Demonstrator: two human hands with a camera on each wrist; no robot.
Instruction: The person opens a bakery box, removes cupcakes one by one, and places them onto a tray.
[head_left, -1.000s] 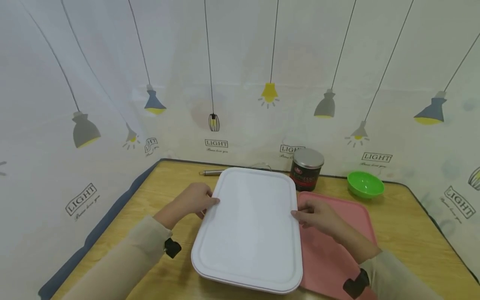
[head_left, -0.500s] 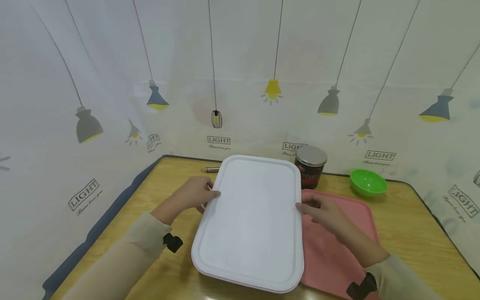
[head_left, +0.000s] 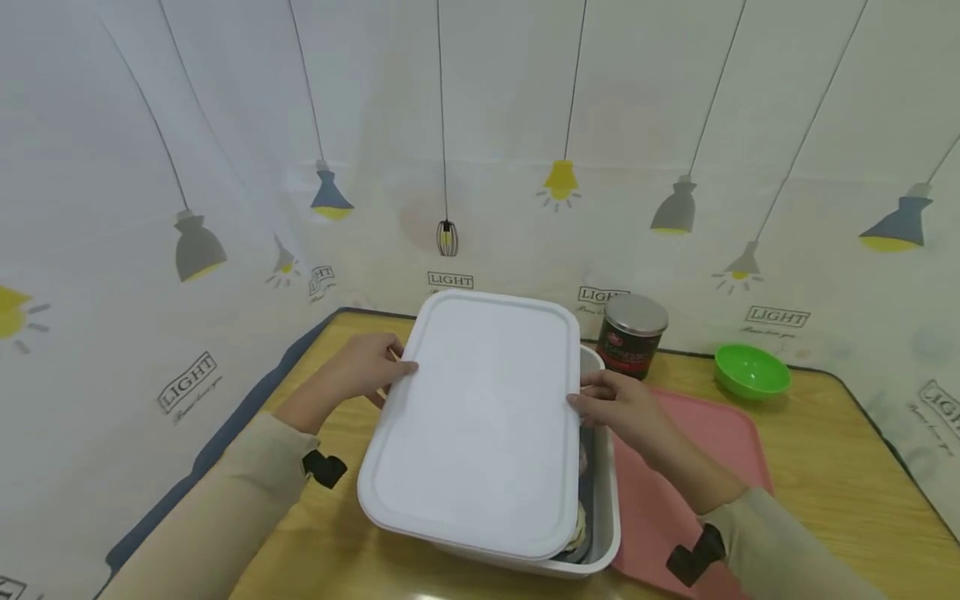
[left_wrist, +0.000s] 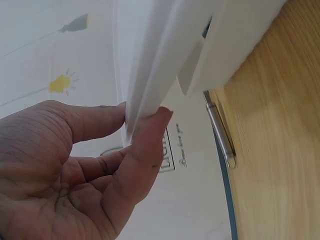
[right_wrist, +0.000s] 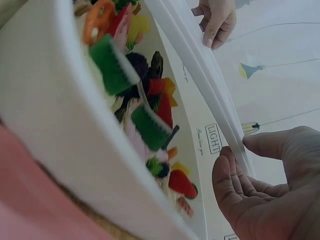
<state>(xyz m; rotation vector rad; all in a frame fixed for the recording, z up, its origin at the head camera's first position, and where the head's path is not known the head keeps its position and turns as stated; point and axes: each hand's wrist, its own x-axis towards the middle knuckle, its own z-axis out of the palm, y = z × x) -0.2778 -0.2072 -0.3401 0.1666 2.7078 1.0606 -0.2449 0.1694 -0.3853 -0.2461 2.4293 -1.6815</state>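
Observation:
A white rectangular lid (head_left: 480, 417) is raised over a white container (head_left: 612, 508) and shifted left of it. My left hand (head_left: 356, 367) pinches the lid's left edge between thumb and fingers, as the left wrist view confirms. On the opposite edge, my right hand (head_left: 626, 408) pinches the lid the same way. In the right wrist view a gap shows between lid and container. Inside lie colourful small pieces, among them a green piece (right_wrist: 112, 65), a red strawberry-like piece (right_wrist: 182, 184) and an orange piece (right_wrist: 97, 22). The lid hides most of the contents in the head view.
A pink tray (head_left: 708, 425) lies right of the container. Behind it stand a dark espresso tin (head_left: 628, 346) with a silver lid and a green bowl (head_left: 752, 372). A metal-handled utensil (left_wrist: 221, 131) lies on the wooden table (head_left: 847, 467), near the printed wall cloth.
Both hands have lifted the lid off the container and moved it left. The container's right rim and some contents now show. The head view has turned slightly left.

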